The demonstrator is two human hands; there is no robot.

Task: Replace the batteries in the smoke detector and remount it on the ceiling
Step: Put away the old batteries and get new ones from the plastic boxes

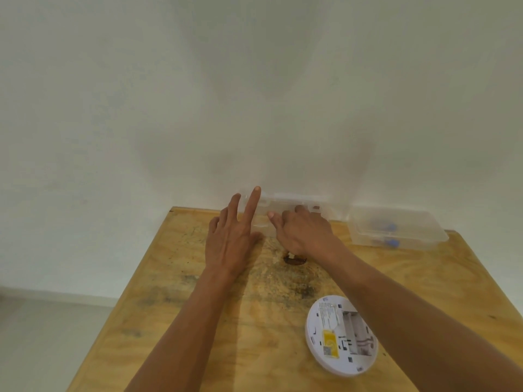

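Plywood, yellow and stained dark in the middle, makes up the table point(175, 321), whose far edge butts against a plain white wall point(254, 80). Along that far edge sits a clear plastic box point(285, 206), and both hands are at it: the left hand point(230, 241) lies released, fingers straight and spread against the box's left end, while the right hand point(304, 232) has its fingers curled over the box's front, though what they grasp is hard to make out through the pale plastic. A second clear plastic box point(396, 229) with blurred blue items inside stands at the far right corner. The round white smoke detector point(341, 335) lies back-up near the right edge, its battery bay uncovered, partly crossed by the right forearm. Bare table stretches to the left edge.
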